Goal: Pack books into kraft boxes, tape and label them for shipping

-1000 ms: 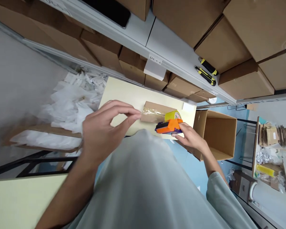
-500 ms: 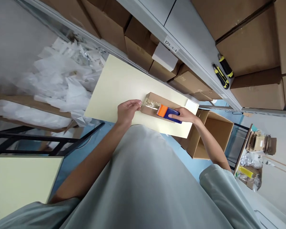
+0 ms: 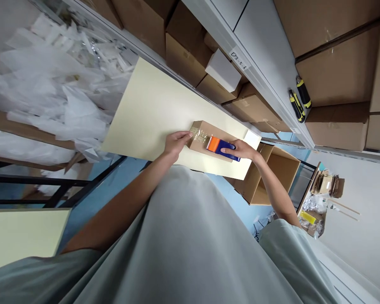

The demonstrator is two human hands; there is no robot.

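Observation:
A small brown cardboard box (image 3: 220, 131) lies lengthwise on the cream tabletop (image 3: 145, 114). In my right hand (image 3: 243, 150) is an orange and blue tape dispenser (image 3: 223, 149), its orange end against the box. Shiny clear tape (image 3: 200, 134) runs from the dispenser to the box's left end. There my left hand (image 3: 175, 142) has thumb and fingers pinched together on the tape's end, close against the cardboard. The part of the dispenser inside my right palm is hidden.
Cardboard boxes (image 3: 188, 57) fill the shelf behind the table. Two yellow and black utility knives (image 3: 297, 105) lie on the shelf above. White wrapping scraps (image 3: 66, 76) are heaped at left. An open carton (image 3: 272, 173) stands at right, near a white slip (image 3: 251, 137).
My left hand has brought the tape's end in against the box's left end. The dispenser has shifted slightly left in my right hand. The whole view has tilted a little.

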